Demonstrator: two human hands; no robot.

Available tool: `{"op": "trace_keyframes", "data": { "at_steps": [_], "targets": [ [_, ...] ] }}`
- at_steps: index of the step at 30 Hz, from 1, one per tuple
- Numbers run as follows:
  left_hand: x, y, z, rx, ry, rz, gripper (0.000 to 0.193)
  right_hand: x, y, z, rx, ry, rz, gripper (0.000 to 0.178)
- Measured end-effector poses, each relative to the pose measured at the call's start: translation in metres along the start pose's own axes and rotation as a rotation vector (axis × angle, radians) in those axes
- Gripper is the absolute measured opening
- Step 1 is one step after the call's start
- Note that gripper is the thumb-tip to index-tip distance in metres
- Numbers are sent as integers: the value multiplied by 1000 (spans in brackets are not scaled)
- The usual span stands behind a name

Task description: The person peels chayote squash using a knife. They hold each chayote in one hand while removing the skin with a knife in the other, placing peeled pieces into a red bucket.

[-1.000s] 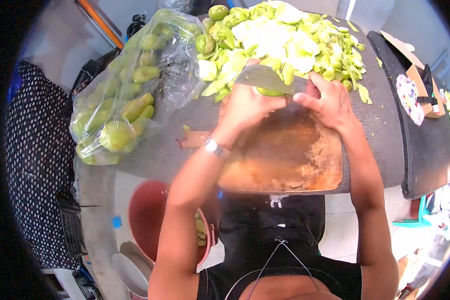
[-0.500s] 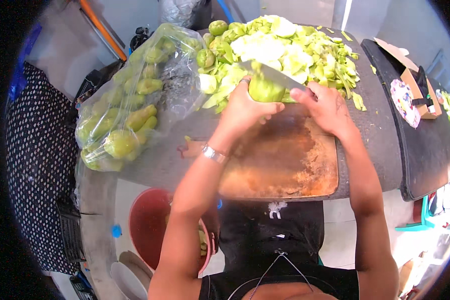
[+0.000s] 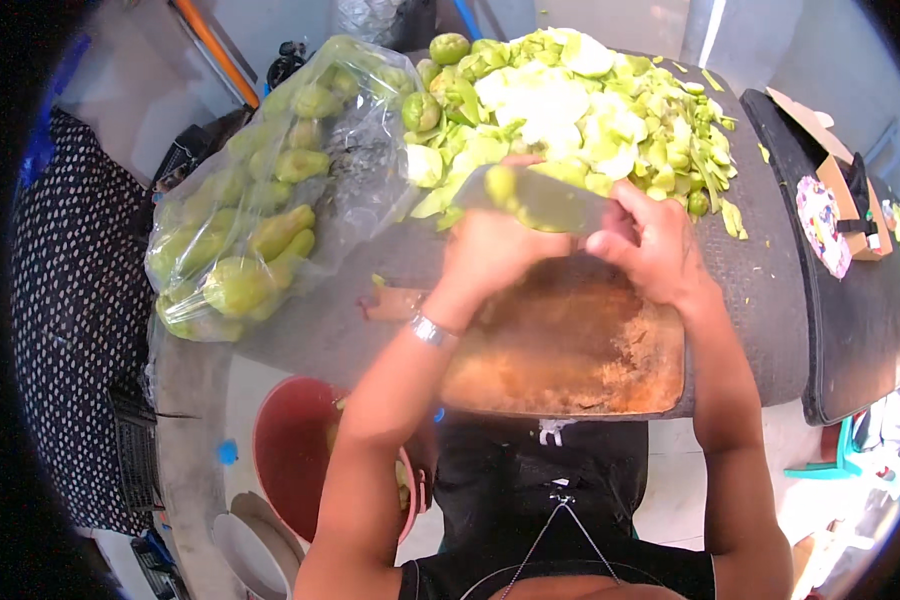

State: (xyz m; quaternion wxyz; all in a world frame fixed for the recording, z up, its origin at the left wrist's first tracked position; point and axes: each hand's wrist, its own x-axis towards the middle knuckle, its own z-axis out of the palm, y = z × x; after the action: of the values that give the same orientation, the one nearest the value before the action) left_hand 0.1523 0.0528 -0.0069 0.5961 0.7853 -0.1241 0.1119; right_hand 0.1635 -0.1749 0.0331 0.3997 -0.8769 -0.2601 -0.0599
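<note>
My left hand (image 3: 498, 252), a metal watch at its wrist, is closed round a green chayote, now mostly hidden behind the blade and my fingers. My right hand (image 3: 660, 240) grips a broad-bladed knife (image 3: 560, 208) by its dark handle. The blade lies across the top of the chayote, pointing left, with a green scrap stuck on it. Both hands are above the far edge of a stained wooden cutting board (image 3: 560, 350). Just beyond them spreads a heap of pale green peelings and cut pieces (image 3: 630, 130), with whole chayotes (image 3: 421, 112) at its left side.
A clear plastic bag of chayotes (image 3: 240, 285) lies on the left of the dark table (image 3: 760, 300). Below the table's near edge stands a red bucket (image 3: 285, 450) with pieces inside, beside a pale round basin (image 3: 250, 555). An open cardboard box (image 3: 850, 200) sits on the right-hand surface.
The knife has come down and toward me, its blade now flatter and covering the chayote. Both hands have dropped slightly nearer, and the left has turned its back upward.
</note>
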Motion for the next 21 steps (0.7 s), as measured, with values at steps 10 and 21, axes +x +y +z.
{"op": "trace_keyframes", "data": {
  "at_steps": [10, 21],
  "targets": [
    [-1, -2, -4, 300, 119, 307, 67, -3, 2, 4, -135, -12, -183, 68],
    [-5, 27, 0, 249, 100, 113, 70, 16, 35, -21, -110, -74, 43, 63]
  ]
}}
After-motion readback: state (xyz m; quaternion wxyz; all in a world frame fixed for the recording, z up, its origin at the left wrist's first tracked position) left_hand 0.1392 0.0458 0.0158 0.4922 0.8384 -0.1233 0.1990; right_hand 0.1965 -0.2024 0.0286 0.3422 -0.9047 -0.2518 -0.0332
